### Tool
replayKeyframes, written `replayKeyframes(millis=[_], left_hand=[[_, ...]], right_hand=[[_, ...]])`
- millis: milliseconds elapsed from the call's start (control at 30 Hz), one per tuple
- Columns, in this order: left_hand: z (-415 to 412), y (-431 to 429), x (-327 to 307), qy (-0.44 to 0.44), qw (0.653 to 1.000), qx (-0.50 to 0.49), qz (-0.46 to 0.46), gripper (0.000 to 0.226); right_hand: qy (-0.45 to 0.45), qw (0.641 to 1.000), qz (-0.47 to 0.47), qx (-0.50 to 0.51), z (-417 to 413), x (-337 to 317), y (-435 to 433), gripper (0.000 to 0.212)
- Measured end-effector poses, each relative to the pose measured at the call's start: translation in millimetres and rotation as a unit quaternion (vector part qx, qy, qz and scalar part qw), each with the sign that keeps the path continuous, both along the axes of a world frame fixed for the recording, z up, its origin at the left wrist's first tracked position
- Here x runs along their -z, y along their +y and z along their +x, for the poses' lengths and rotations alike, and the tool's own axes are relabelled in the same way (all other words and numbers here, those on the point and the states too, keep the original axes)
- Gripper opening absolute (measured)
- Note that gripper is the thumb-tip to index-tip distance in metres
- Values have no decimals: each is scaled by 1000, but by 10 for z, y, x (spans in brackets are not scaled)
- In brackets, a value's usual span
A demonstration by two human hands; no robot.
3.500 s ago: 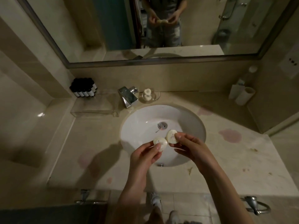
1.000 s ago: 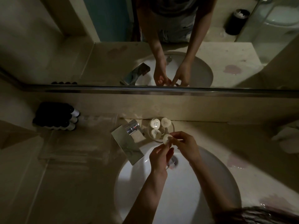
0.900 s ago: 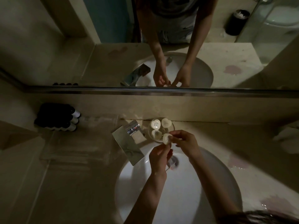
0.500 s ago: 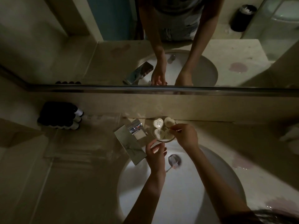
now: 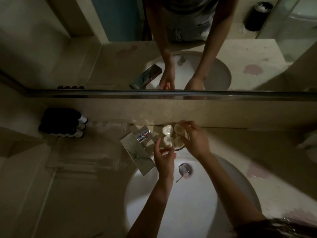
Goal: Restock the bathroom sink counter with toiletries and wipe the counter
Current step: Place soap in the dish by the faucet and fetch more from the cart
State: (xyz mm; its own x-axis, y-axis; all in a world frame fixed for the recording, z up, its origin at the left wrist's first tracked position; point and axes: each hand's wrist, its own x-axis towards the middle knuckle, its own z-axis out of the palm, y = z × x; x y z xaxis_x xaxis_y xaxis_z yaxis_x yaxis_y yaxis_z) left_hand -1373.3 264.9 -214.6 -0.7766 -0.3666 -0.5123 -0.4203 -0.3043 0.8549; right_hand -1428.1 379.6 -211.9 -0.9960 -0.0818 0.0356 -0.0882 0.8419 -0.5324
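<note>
As left hand (image 5: pixel 164 158) and right hand (image 5: pixel 196 140) crowd the soap dish (image 5: pixel 179 148), their grips are unclear.

I cannot tell whether the right hand (image 5: pixel 195 140) pinches one of the small white wrapped soaps (image 5: pixel 167 131) it half hides in the clear glass dish (image 5: pixel 179 148), their print is unreadable, and a blurred white shape (image 5: pixel 308 143) runs off the right edge.

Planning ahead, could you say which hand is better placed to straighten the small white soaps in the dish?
Probably the right hand: its fingers touch the small white soaps; the left hand hovers short.
</note>
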Motion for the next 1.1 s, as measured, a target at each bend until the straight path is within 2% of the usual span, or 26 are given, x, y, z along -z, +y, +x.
replayKeyframes(millis=[133,433,867,1100], left_hand=[[-64,-51,30,-2,998,55,-40,57],[-159,-150,89,0,989,111,-102,54],[-100,-127,101,-8,994,90,-65,56],[216,-66,-162,-7,992,118,-53,60]], right_hand=[[-24,998,35,-39,-42,-8,-4,41],[-23,999,14,-24,-32,18,-9,36],[-31,999,-20,11,61,-39,17,36],[-15,996,-85,35,380,-260,100,37]])
